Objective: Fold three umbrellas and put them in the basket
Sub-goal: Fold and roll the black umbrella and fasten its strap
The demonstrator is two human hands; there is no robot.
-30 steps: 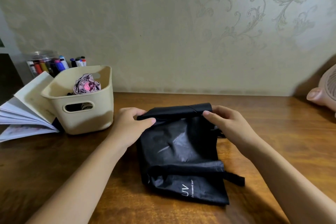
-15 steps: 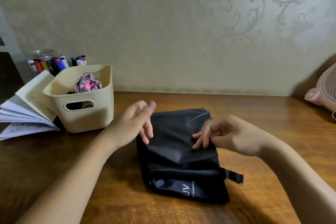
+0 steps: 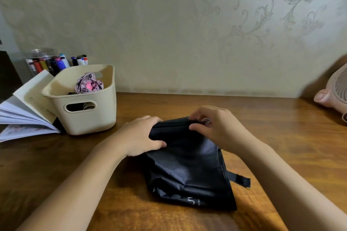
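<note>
From the head view, a black umbrella (image 3: 187,167) lies collapsed on the wooden counter (image 3: 285,137), in the near middle of the scene, its loose fabric spread toward the person and its far edge gathered into a roll. The left hand (image 3: 140,137) holds the left end of that roll, its grip closed round the fabric with the fingers over the top and the thumb tucked beneath. The right hand (image 3: 219,129) holds the right end, its grip curled over the roll with the thumb pressing on the near side. A black strap (image 3: 239,179) sticks out from the umbrella's right side and lies flat on the counter. To the far left stands a cream basket (image 3: 90,118), well apart from the black umbrella; a folded pinkish umbrella (image 3: 89,85) stands inside it, and something dark shows through the handle slot. An open book (image 3: 24,112) leans against the basket's left side. Behind the two, by the patterned wall (image 3: 169,24), stands a clear jar of markers (image 3: 47,62). A pink fan (image 3: 336,90) sits at the far right edge, partly out of view.
</note>
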